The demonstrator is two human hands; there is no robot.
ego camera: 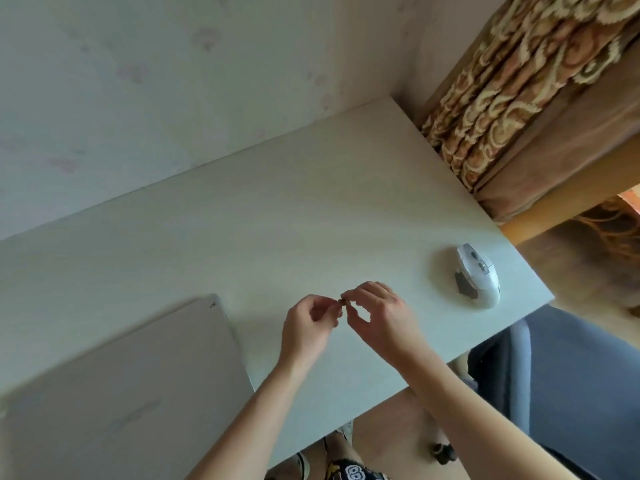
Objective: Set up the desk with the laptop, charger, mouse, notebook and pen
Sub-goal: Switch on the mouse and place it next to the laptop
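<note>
Pinching something tiny and dark [343,301] between thumb and fingertip, my left hand [306,329] and right hand [377,317] meet over the bench [277,220] — I cannot tell what the bit is. Right of that grip the white mouse [478,275] sits near the bench edge; left of it, the closed laptop [121,393] lies flat.

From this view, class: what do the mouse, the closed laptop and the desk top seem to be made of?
Mouse: likely glossy white plastic, shiny shell with a grey side panel.
Laptop: probably matte silver metal, smooth even lid; could be plastic.
Desk top: pale wood-look laminate, faint grain lines, flat low sheen.
</note>
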